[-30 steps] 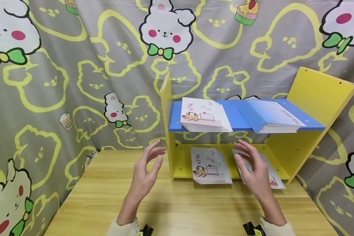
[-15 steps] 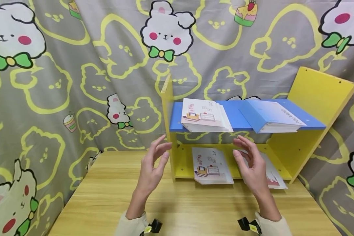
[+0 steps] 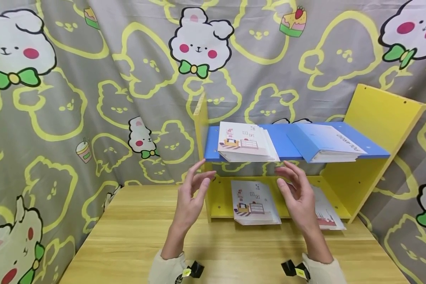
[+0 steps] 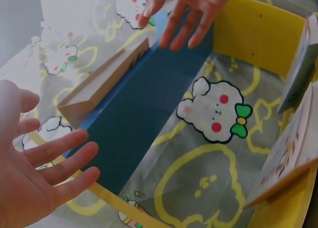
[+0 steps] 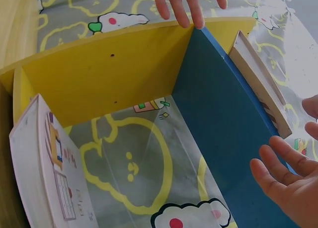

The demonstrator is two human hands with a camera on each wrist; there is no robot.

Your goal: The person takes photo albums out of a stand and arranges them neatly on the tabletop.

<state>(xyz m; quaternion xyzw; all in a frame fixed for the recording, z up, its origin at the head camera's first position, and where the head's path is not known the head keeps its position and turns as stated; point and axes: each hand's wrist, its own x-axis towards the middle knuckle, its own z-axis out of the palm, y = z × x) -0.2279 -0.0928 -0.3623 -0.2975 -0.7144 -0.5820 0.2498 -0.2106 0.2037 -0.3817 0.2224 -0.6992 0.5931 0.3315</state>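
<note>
In the head view my left hand (image 3: 191,197) hovers by the left side of a small shelf unit, fingers loosely bent, holding nothing. My right hand (image 3: 298,197) is raised in front of the lower compartment, likewise holding nothing. On the blue upper board (image 3: 285,138) lie a white album (image 3: 243,138) printed with a room drawing and a blue-and-white album (image 3: 335,140) lettered POLAROID. Below them lies a second room-drawing album (image 3: 253,201), its front jutting over the edge. Another white album (image 3: 328,213) is partly hidden behind my right hand.
The unit's yellow right side panel (image 3: 380,138) and thin left panel (image 3: 201,130) rise above the blue board. It stands on a wood-grain table (image 3: 135,232). A grey cartoon-print curtain (image 3: 149,98) hangs behind and on both sides.
My left hand has moved right and up, toward the shelf's left panel. The right hand has shifted slightly left and up. The albums stay where they were.
</note>
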